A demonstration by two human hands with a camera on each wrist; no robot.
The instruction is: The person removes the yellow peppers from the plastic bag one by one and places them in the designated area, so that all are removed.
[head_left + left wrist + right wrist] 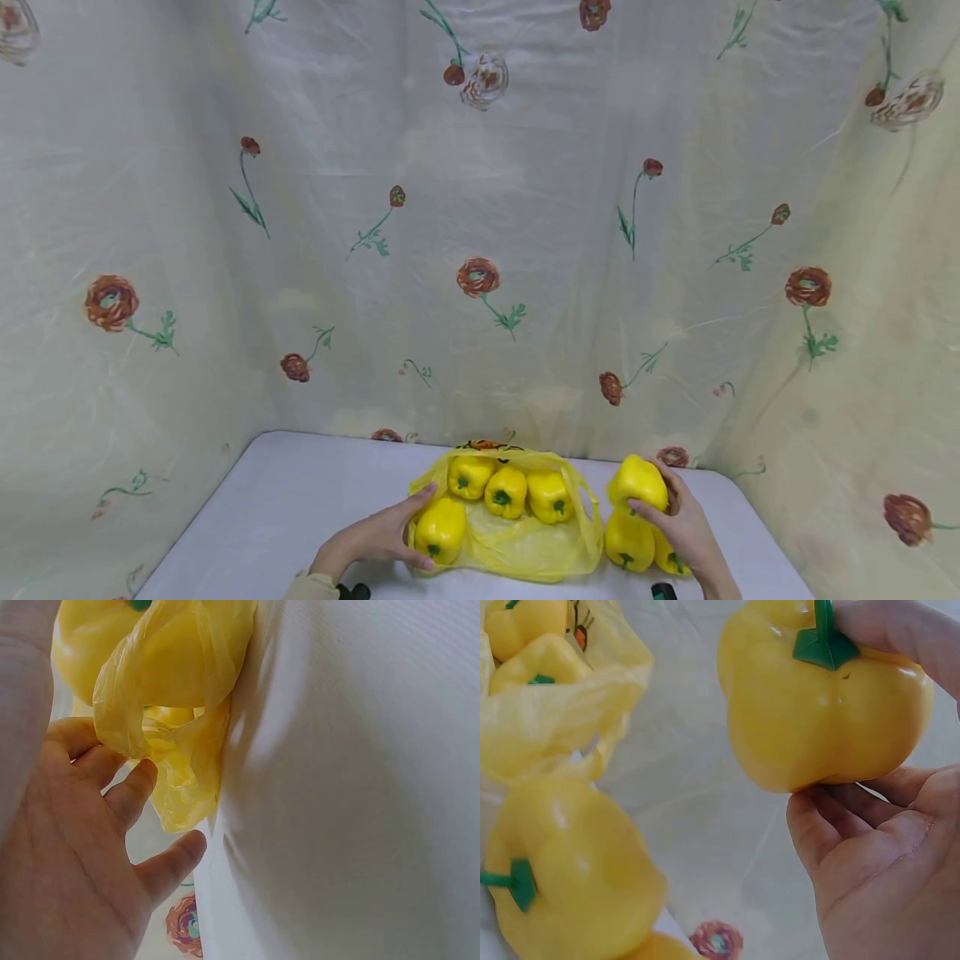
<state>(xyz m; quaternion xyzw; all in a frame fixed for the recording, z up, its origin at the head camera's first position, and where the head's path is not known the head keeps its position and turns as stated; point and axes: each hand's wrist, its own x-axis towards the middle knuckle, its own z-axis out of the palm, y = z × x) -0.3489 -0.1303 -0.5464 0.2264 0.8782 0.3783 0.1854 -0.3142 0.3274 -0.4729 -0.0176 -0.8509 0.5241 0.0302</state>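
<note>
**Yellow peppers, thin yellow bag, white tabletop**

Fingers [832, 825] of the right hand [686, 525] curl under and around a glossy, lobed yellow pepper [821, 712], clamping it clear of the table; its green stem [821, 641] sits against the upper fingers. Just below it, two more smooth peppers [628, 542] rest on the table [285, 500], touching each other beside the bag's right edge.

Left hand [378, 537] lies with its fingers fairly straight and slightly apart against the left side of the bag [525, 550], thumb at the near side of a pepper [441, 529] that sits inside the bag's film. From the left wrist view the fingers [131, 791] touch the crinkled, translucent plastic without pinching it.

Three peppers [506, 492] stand in a row at the back of the bag, stems toward the viewer.

Matte white tabletop runs bare to the left of the bag up to its left edge. Floral cloth [480, 250], softly wrinkled, hangs close behind and on both sides; the right edge lies near the right hand.
</note>
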